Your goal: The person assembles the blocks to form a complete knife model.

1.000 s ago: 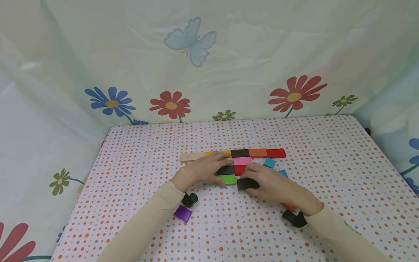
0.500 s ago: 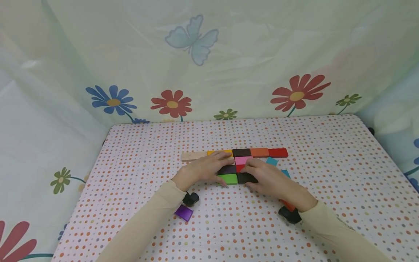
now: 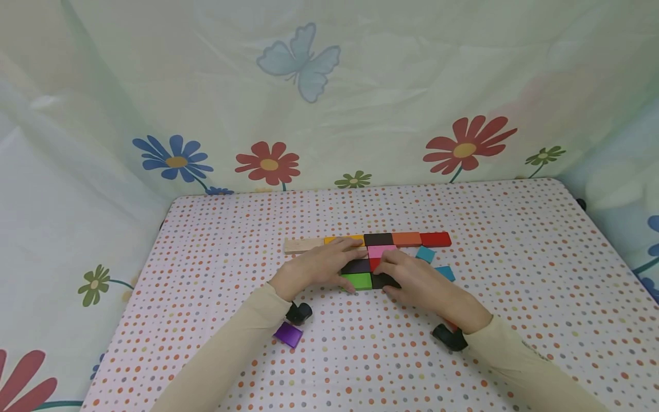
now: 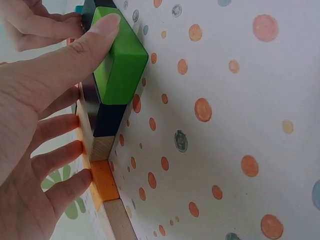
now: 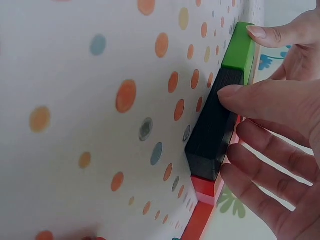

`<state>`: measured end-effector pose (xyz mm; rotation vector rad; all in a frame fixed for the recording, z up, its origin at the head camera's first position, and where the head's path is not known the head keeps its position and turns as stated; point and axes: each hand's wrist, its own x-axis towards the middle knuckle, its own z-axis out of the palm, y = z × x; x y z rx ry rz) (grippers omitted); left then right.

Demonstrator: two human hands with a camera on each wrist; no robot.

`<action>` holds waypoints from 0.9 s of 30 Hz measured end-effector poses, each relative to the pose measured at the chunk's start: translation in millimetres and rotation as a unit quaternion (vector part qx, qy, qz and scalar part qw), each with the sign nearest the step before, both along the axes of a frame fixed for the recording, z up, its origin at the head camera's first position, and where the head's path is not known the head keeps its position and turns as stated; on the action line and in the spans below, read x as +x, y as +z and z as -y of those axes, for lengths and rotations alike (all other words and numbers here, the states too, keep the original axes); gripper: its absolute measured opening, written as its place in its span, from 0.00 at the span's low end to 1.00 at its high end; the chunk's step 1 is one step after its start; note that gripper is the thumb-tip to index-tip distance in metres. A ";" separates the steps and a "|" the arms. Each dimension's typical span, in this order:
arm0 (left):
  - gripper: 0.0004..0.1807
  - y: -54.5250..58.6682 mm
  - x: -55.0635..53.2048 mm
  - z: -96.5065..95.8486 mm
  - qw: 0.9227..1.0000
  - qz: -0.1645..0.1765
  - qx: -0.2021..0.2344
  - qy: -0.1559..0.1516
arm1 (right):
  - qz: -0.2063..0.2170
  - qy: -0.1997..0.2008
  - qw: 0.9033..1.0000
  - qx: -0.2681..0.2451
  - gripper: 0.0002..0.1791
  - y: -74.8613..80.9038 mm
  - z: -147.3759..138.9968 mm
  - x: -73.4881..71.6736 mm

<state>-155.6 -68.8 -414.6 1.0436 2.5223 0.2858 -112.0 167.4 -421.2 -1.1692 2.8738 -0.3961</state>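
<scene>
Sleeves: two cream sleeves point(image 3: 226, 349) reach in from the near edge, a black device point(image 3: 450, 337) at each wrist.
Purple block: purple block point(image 3: 288, 335) flat on the table, near the left wrist, apart from the rows.
Orange piece: orange piece point(image 3: 451, 325), mostly hidden beneath the right wrist.
Right grip: right hand point(image 3: 422, 283) grasps the black block point(image 3: 383, 280), thumb on its near side, fingers bent over beyond.
Black block: in the nearest row, its left end against the green block point(image 3: 360, 281).
Left grip: left hand point(image 3: 316, 266) clasps nothing; thumb rests on the green block, fingers reach across to the yellow block point(image 3: 334, 241).
Middle rows: dark block point(image 3: 356, 266) beside red block point(image 3: 375, 264); behind them, pink block point(image 3: 382, 251).
Blue pieces: two blue pieces point(image 3: 425, 254) lie askew, right of the rows.
Far row: left to right, wood, yellow, black, orange, red.
Curtain: flowered curtain point(image 3: 386, 74) behind the table point(image 3: 231, 229).
</scene>
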 end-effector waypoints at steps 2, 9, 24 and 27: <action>0.48 0.7 0.4 0.1 1.000 -0.001 -0.002 0.001 | 0.000 0.000 1.000 -0.001 0.16 -0.9 0.1 -0.2; 0.48 2.9 0.3 -0.5 1.000 0.001 -0.012 0.004 | -0.020 0.008 1.000 -0.015 0.16 -0.8 1.6 4.6; 0.48 5.8 -4.6 -27.9 0.996 -0.071 -0.057 -0.014 | 0.015 0.162 0.983 -0.078 0.10 4.1 55.7 75.3; 0.53 3.3 -3.0 -34.2 0.996 -0.057 -0.066 -0.006 | 0.017 0.203 0.977 -0.058 0.12 -0.9 77.2 83.3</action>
